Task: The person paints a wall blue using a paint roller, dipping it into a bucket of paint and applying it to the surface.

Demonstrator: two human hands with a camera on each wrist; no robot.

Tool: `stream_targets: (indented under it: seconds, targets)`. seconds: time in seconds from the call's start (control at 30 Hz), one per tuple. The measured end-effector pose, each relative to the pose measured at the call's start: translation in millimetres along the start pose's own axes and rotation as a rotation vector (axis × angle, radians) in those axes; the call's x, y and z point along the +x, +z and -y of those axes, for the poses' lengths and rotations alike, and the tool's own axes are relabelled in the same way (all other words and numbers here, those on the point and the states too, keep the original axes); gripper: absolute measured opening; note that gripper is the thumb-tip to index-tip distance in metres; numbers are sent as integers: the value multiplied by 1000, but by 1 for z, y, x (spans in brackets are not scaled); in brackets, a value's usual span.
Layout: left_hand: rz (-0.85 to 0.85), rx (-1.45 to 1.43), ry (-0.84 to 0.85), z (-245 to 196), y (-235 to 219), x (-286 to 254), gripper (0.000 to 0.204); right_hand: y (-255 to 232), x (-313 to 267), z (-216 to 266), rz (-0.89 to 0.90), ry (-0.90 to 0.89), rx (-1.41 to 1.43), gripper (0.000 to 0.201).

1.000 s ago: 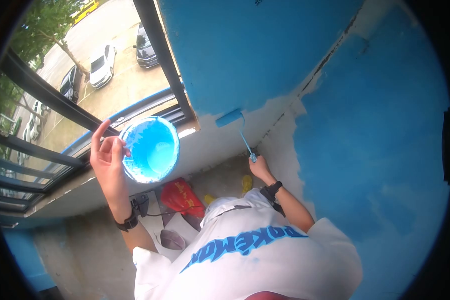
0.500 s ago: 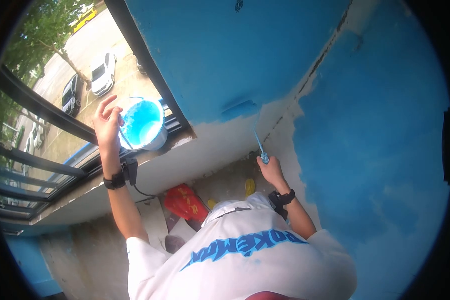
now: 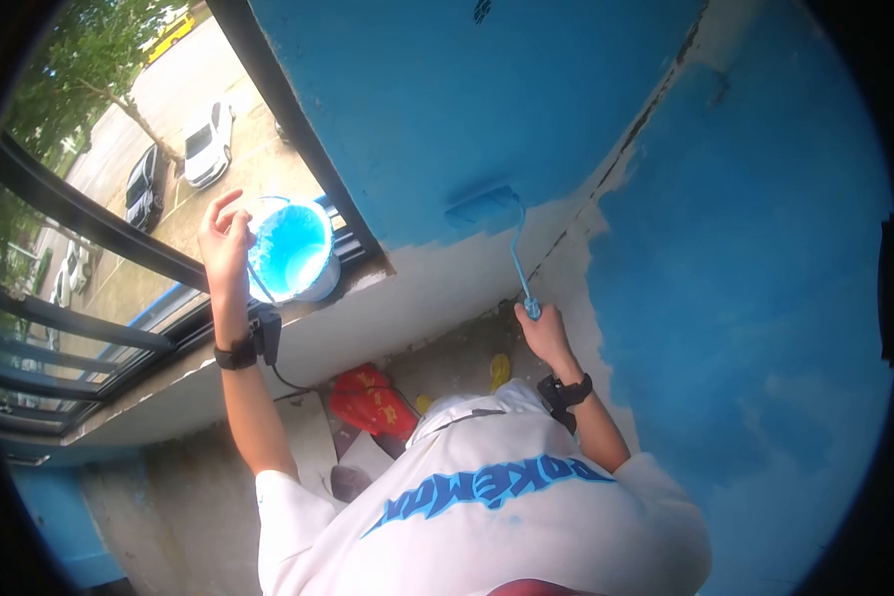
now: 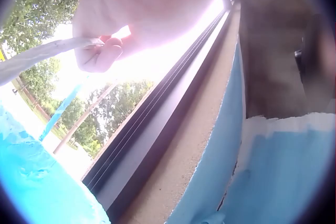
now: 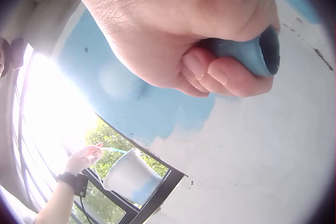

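Observation:
My left hand point(image 3: 226, 248) holds a paint bucket by its bail handle point(image 4: 50, 56), fingers curled round it in the left wrist view. The white bucket point(image 5: 134, 176) has blue smears outside, and blue paint point(image 3: 293, 248) coats its inside. It overlaps the window sill in the head view. My right hand point(image 3: 544, 336) grips the paint roller's handle point(image 5: 249, 56), its hollow end poking from the fist. The blue roller sleeve point(image 3: 480, 207) is at the wall, along the lower edge of the blue paint.
A dark-framed window point(image 3: 303, 119) is at the left, with parked cars outside. Blue paint covers much of the right wall point(image 3: 725, 298); a whitish strip runs along the corner. On the floor lie a red bag point(image 3: 372, 399) and pale boards point(image 3: 303, 437).
My left hand has carried the bucket toward the window, and its mouth shows smaller. The roller has moved up and slightly right on the wall, over the blue edge.

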State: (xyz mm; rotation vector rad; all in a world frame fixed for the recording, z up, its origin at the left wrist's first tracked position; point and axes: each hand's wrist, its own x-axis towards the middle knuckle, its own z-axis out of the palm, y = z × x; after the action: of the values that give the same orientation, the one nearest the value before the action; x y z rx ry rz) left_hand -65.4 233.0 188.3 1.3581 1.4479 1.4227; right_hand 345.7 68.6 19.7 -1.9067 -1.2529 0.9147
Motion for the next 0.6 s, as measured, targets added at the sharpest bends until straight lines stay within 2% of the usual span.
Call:
stream_targets:
  seconds: [0.2,0.3,0.6]
  targets:
    - [-86,-73,64,-12,6,13,33,0,4,1,1,-22,-16,42]
    - [-59,-57,62,-14,5,19,31,1,5,4,2,-21,-14,42]
    - [-45,-24,17,10,11,24,28,3,12,2,0,-37,14,43]
